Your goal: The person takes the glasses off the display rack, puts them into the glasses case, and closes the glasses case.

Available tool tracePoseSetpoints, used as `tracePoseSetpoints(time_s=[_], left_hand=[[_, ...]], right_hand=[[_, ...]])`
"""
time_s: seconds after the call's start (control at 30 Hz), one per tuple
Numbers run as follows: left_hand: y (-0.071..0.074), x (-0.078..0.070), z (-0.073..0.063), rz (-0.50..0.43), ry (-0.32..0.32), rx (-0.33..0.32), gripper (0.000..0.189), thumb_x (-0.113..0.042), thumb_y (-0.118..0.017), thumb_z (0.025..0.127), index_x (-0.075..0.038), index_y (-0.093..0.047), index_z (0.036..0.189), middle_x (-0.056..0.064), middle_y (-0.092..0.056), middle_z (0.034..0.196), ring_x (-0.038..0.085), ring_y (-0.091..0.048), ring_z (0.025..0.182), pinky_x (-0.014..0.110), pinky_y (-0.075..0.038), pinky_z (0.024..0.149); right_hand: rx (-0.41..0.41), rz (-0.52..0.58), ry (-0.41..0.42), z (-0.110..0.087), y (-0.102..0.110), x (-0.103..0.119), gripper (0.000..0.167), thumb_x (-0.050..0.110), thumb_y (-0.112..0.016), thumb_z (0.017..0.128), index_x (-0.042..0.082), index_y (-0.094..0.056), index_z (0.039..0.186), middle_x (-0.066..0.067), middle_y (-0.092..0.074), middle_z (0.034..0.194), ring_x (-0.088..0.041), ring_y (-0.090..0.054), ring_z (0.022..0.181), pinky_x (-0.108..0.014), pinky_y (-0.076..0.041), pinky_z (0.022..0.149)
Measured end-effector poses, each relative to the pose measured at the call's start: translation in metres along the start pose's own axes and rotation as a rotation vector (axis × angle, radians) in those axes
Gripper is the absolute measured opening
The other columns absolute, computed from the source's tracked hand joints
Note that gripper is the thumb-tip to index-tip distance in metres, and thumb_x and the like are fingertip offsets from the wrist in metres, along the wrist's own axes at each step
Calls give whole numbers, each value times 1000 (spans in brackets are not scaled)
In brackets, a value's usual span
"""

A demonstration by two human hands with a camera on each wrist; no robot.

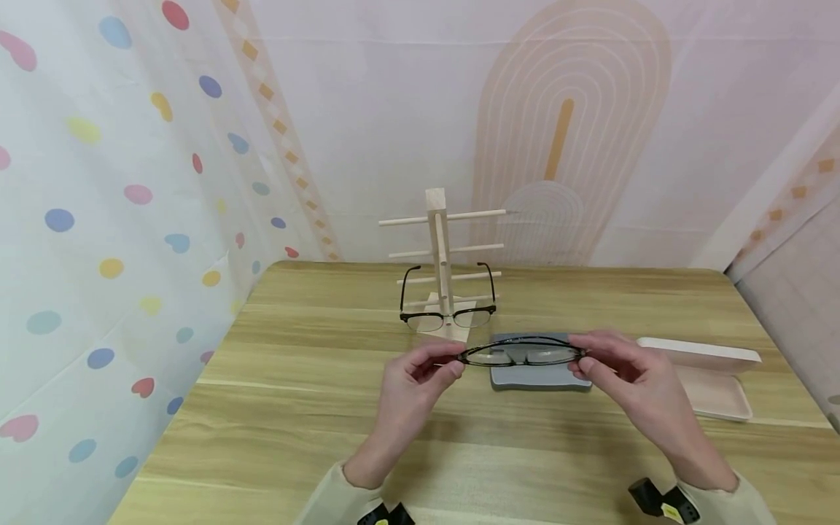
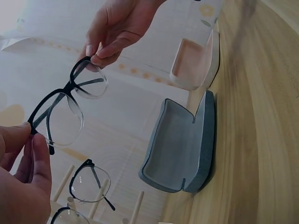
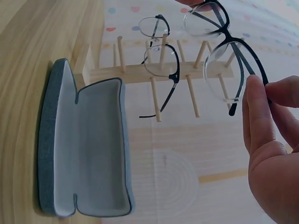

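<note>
Both hands are engaged on one pair of dark-framed glasses, held up above the wooden table with its arms folded and crossing behind the clear lenses. The left hand pinches the frame at its 9 o'clock end between thumb and fingers; the right hand pinches the 3 o'clock end the same way — neither has let go, and the pair is stretched level between them. Just beyond the glasses, towards 12 o'clock in the head view and partly covered by them, a grey-blue case lies open on the table, its pale lining showing in both wrist views. Near the right hand, at 3 o'clock from the glasses, a white case with a pinkish inside also lies open. At about 10 to 11 o'clock stands a wooden rack with paired pegs — a second pair of glasses with dark upper rims sits low on it, unfolded. A patterned curtain hangs at 12 o'clock.
</note>
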State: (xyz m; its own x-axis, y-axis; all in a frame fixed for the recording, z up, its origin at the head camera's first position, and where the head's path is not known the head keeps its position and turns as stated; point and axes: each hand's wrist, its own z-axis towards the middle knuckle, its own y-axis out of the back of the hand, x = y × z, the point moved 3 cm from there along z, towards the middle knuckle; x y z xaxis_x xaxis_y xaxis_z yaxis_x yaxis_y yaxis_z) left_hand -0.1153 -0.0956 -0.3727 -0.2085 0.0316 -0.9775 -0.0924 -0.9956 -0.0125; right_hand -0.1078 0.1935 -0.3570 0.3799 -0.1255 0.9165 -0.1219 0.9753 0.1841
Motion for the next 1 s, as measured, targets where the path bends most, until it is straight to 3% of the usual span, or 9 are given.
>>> tracePoseSetpoints(time_s=[0.3, 0.57, 0.83, 1.0], left_hand=[[-7, 8, -2, -10, 11, -14, 20, 3, -76, 90, 6, -75, 110, 21, -72, 116, 14, -71, 93, 21, -58, 79], [-12, 15, -4, 3, 13, -18, 17, 0, -76, 91, 5, -76, 108, 16, -73, 112, 13, -70, 91, 21, -57, 79], [-18, 21, -5, 8, 51, -8, 17, -2, -75, 93, 4, -75, 109, 16, -74, 110, 12, -70, 90, 22, -58, 79], [-21, 25, -4, 23, 55, -7, 17, -3, -75, 93, 2, -76, 109, 15, -75, 109, 12, -70, 89, 22, -58, 79]], right_hand=[[-52, -109, -49, -6, 6, -5, 25, -5, -68, 96, -5, -70, 121, -6, -76, 94, -14, -74, 81, -25, -61, 72], [-91, -158, -64, -10, 9, -10, 22, -4, -70, 96, -3, -71, 117, -2, -75, 96, -13, -71, 80, -22, -59, 69], [-132, -204, -71, -13, 11, -17, 20, -2, -72, 95, 0, -71, 115, 6, -73, 105, -4, -67, 95, -16, -56, 78], [-150, -211, -112, -14, 12, -22, 17, 3, -73, 96, 0, -72, 112, 7, -74, 104, -3, -68, 93, -16, -56, 78]])
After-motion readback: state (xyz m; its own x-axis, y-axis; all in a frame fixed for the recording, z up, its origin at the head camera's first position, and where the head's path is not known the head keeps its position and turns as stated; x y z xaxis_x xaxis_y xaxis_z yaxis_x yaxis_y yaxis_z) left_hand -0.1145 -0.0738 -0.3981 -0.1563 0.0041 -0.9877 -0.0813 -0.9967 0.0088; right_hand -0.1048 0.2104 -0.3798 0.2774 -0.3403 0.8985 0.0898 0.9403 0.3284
